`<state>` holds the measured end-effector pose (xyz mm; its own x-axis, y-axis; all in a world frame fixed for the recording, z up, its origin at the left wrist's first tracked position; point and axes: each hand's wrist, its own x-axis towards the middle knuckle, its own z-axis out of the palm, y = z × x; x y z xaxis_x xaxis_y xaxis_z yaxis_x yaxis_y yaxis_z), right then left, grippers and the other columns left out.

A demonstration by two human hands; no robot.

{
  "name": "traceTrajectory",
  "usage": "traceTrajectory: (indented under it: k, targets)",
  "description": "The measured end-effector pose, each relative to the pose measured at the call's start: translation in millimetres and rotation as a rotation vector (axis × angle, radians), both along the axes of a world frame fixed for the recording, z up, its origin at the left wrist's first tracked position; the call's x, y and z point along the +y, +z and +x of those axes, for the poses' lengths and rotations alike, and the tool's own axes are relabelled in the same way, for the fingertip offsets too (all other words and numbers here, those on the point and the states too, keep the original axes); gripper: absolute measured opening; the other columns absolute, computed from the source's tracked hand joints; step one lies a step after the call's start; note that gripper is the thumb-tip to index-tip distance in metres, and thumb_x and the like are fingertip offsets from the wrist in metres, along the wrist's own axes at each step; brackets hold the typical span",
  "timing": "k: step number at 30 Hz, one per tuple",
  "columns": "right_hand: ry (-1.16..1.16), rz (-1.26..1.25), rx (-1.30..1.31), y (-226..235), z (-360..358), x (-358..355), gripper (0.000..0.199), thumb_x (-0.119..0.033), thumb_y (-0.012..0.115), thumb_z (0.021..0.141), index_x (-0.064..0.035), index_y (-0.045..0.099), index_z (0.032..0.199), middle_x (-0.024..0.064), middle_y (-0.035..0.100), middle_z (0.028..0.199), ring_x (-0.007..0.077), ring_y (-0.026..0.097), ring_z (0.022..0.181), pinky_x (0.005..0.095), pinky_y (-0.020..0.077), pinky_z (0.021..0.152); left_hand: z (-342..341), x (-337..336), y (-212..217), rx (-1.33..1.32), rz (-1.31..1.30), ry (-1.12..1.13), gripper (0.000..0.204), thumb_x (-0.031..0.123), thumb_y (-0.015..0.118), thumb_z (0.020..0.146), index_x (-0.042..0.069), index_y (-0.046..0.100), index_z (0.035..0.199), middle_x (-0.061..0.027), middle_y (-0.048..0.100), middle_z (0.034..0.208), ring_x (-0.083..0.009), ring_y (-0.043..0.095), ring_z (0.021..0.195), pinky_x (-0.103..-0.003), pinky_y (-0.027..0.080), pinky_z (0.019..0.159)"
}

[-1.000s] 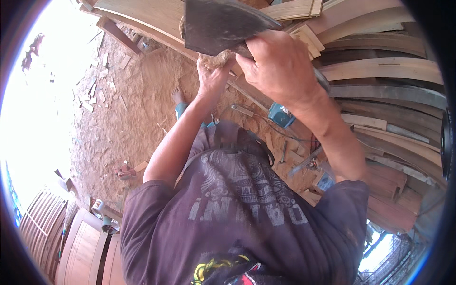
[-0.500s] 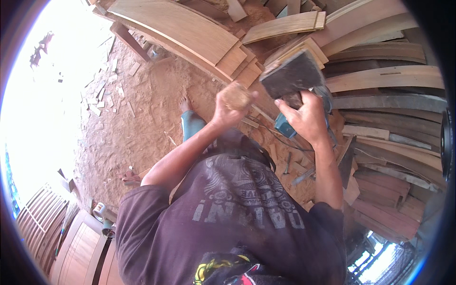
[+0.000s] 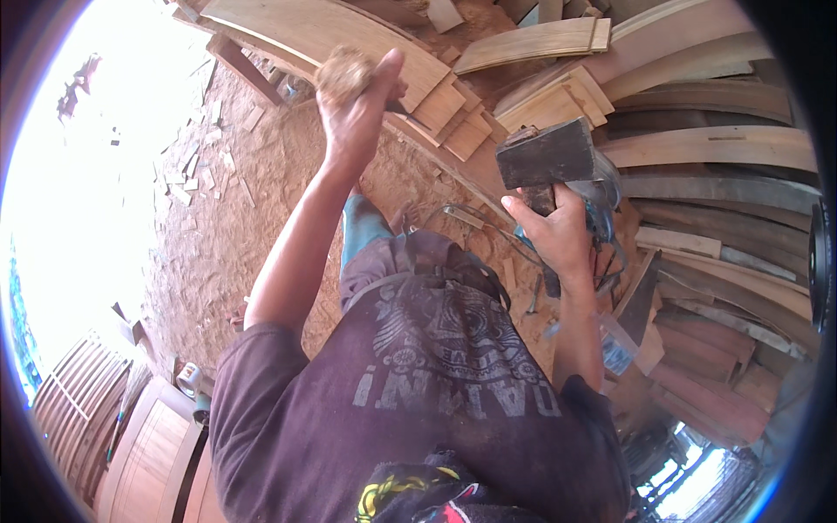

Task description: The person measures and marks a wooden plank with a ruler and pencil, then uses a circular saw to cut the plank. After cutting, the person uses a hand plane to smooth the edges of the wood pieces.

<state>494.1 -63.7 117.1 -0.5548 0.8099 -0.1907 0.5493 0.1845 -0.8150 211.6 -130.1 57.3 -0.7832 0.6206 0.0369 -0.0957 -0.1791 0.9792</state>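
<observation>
My right hand (image 3: 558,227) is closed around the short brown handle of a tool with a dark, flat, rectangular head (image 3: 545,155). A bit of brown wood shows at the top of that head; the tool's exact kind is unclear. My left hand (image 3: 356,122) is raised farther off and to the left, gripping a tan, round-ended wooden piece (image 3: 344,74) blurred by motion. A small dark tip shows beside its fingers. Beneath and beyond that hand lies a stack of curved wooden boards (image 3: 436,100) with stepped ends. The two hands are well apart.
Curved planks (image 3: 715,146) pile up along the right. A blue power tool (image 3: 602,205) with a cord sits behind my right hand. More cut boards (image 3: 558,105) lie ahead. Wood scraps (image 3: 181,193) litter the sandy floor; panels (image 3: 144,444) stand at lower left.
My left hand has swung up and left, away from the right hand, with the wooden piece. The dark-headed tool has tilted and dropped slightly in my right hand.
</observation>
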Motion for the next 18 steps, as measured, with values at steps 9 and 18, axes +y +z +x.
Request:
traceTrajectory:
  k: [9, 18]
  targets:
    - [-0.07, -0.13, 0.009, -15.9, 2.0, 1.0, 0.024, -0.011, 0.085, 0.091, -0.0007, 0.067, 0.103, -0.0007, 0.066, 0.078, 0.0039, 0.055, 0.061, 0.0231, 0.0441, 0.054, -7.6, 37.6, 2.7, -0.039, -0.16, -0.06, 0.038, 0.037, 0.086, 0.094, 0.003, 0.07, 0.088, -0.0059, 0.069, 0.073, -0.0162, 0.071, 0.069, -0.032, 0.058, 0.066]
    - [-0.227, -0.294, 0.044, -23.5, 6.9, -12.5, 0.025, -0.014, 0.085, 0.09, 0.0012, 0.069, 0.103, -0.0013, 0.065, 0.081, 0.0045, 0.053, 0.061, 0.0255, 0.0442, 0.055, -47.2, 12.5, -38.7, 0.123, -0.618, -0.288, 0.039, 0.041, 0.086, 0.092, 0.003, 0.076, 0.09, -0.0015, 0.068, 0.072, -0.012, 0.063, 0.061, -0.029, 0.054, 0.061]
